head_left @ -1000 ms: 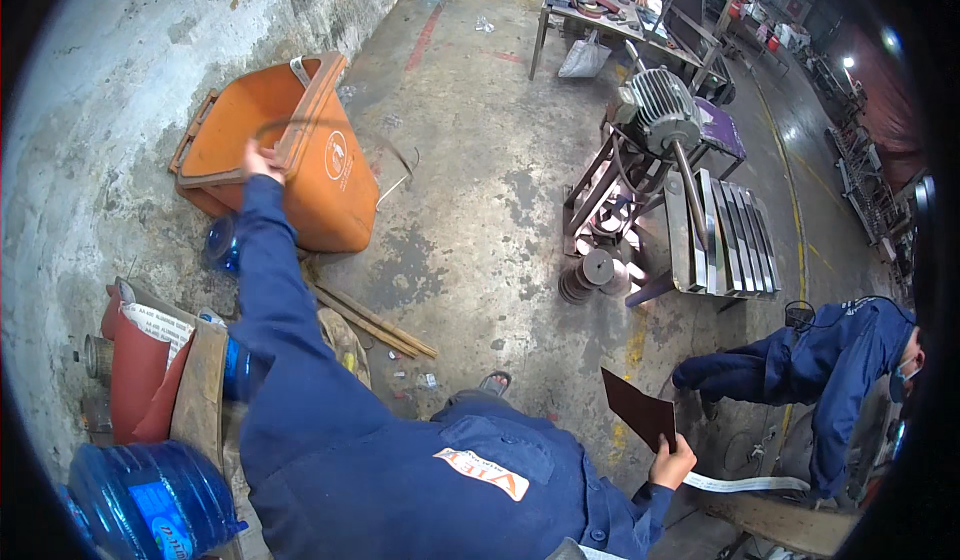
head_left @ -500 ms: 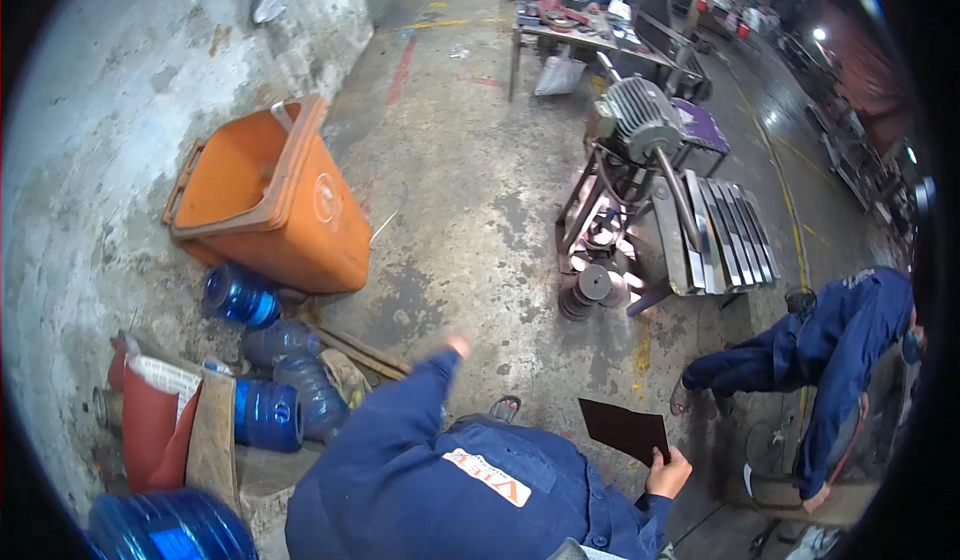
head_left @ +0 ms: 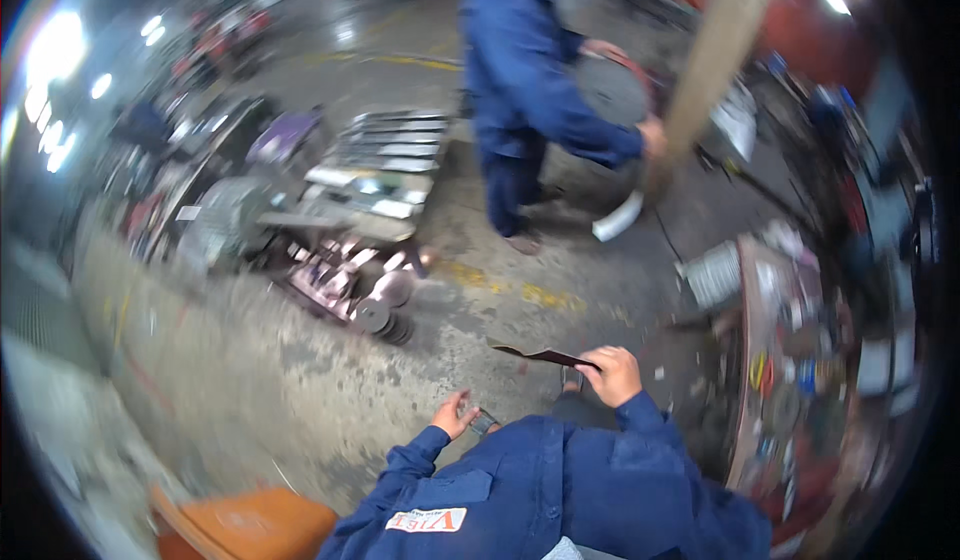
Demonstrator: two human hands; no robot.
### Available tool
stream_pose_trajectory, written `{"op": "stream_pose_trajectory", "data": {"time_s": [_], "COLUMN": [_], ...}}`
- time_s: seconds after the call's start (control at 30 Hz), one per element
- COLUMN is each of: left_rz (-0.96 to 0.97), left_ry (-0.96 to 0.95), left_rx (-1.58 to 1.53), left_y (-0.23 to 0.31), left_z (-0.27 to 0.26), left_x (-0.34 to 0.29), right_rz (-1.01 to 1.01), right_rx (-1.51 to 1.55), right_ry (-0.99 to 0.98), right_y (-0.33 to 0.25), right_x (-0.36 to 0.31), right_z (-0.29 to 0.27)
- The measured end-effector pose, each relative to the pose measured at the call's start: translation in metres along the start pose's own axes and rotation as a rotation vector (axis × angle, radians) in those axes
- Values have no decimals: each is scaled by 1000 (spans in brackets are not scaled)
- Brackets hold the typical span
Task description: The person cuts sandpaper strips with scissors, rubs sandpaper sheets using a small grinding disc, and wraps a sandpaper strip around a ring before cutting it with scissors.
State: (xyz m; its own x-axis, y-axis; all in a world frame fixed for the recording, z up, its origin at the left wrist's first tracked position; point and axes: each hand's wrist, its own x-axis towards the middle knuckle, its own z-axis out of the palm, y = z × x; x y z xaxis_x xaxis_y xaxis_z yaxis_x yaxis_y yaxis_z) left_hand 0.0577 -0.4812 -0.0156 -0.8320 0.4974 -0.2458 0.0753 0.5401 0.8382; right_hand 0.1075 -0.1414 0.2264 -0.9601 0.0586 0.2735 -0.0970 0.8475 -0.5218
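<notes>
My right hand pinches one end of a thin dark brown sheet, which looks like sandpaper, though its grain cannot be made out. The sheet is seen nearly edge-on, slightly wavy, and reaches leftward in front of my body. Nothing is in my left hand; its fingers are loosely curled and apart, above my sandalled foot. Both blue sleeves come up from the lower edge.
Ahead, a person in blue holds a round grey disc beside a tan upright belt or board. A cluttered bench stands at right, a motor and slatted metal rack at left, an orange bin at lower left.
My view has swung to the right, bringing the person and cluttered bench across. The sheet has turned from showing its face to nearly edge-on. My left hand has come nearer my body.
</notes>
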Motion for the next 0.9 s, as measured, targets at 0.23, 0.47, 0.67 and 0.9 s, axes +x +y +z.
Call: {"op": "stream_pose_trajectory", "data": {"time_s": [0.23, 0.47, 0.67, 0.9], "left_rz": [778, 389, 461, 791], "left_ry": [7, -251, -348, -103], "left_rx": [183, -119, 103, 307], "left_y": [233, 331, 382, 420], "left_z": [20, 100, 159, 226], "left_x": [89, 161, 210, 243], "right_rz": [76, 470, 631, 491], "right_rx": [32, 350, 749, 482], "right_ry": [56, 423, 148, 148], "right_y": [50, 122, 221, 297], "right_x": [-42, -58, -75, -38], "right_z": [-36, -92, -101, -132]}}
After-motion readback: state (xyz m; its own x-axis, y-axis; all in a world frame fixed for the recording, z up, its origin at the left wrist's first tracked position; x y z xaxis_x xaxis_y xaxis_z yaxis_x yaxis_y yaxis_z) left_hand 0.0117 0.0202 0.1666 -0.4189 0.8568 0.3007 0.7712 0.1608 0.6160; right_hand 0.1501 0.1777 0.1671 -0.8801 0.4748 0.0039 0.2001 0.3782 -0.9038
